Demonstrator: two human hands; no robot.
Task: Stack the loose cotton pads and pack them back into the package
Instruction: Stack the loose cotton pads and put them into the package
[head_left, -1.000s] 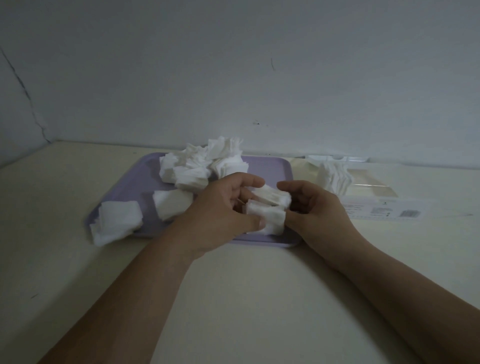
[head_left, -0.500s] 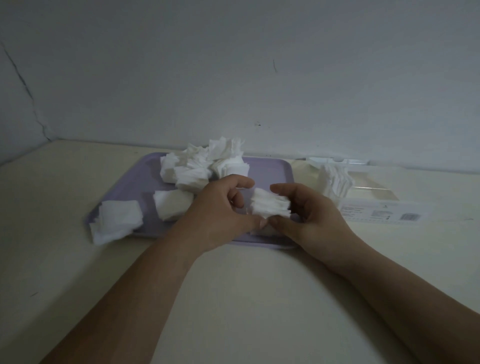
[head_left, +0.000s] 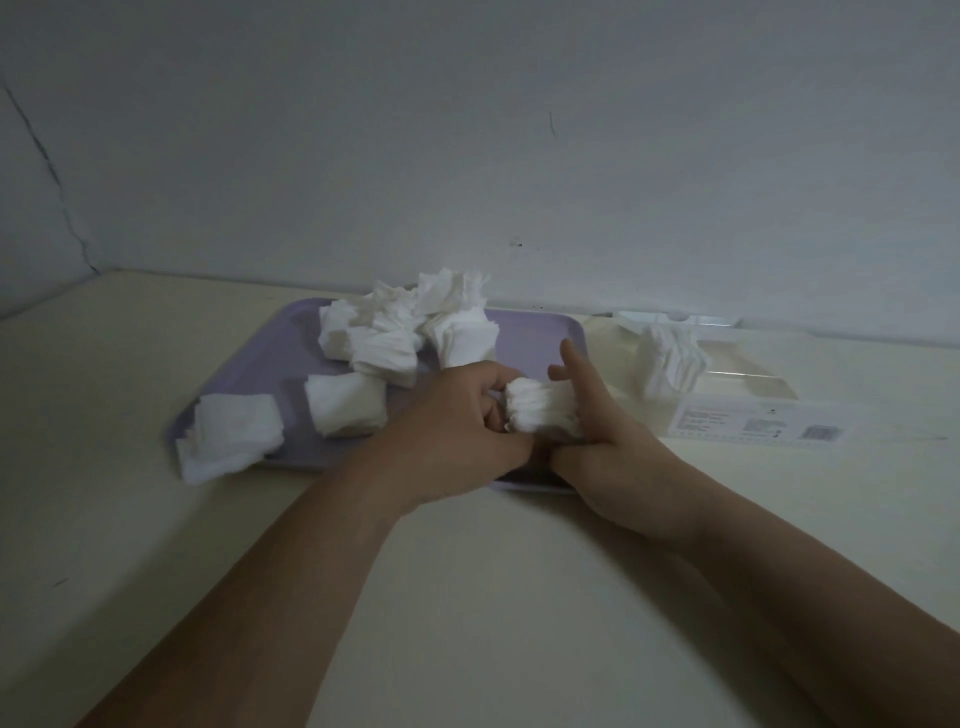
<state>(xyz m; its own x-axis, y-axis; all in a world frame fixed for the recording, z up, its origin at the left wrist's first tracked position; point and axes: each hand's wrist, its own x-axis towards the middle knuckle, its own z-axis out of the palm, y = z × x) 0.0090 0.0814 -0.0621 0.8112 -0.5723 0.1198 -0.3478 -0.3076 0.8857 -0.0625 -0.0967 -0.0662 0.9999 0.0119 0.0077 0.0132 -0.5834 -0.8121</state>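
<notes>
pad stack (head_left: 540, 410) squeezed btwn both hands, frame centre, over near edge of tray (head_left: 540, 332). left hand (head_left: 457, 421) curled round its left end; right hand (head_left: 608, 441) fingers straight, pressed flat on right side. loose pads (head_left: 405, 332) heaped upper left on tray. package (head_left: 727, 410) centre right, beside tray.

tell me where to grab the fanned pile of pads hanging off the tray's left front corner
Probably the overhanging part of the fanned pile, coming from the near left. It sticks out past the tray rim, so it can be pinched top and bottom, squeezing the slipped layers together. The left hand is nearest but grips the held stack now.
</notes>
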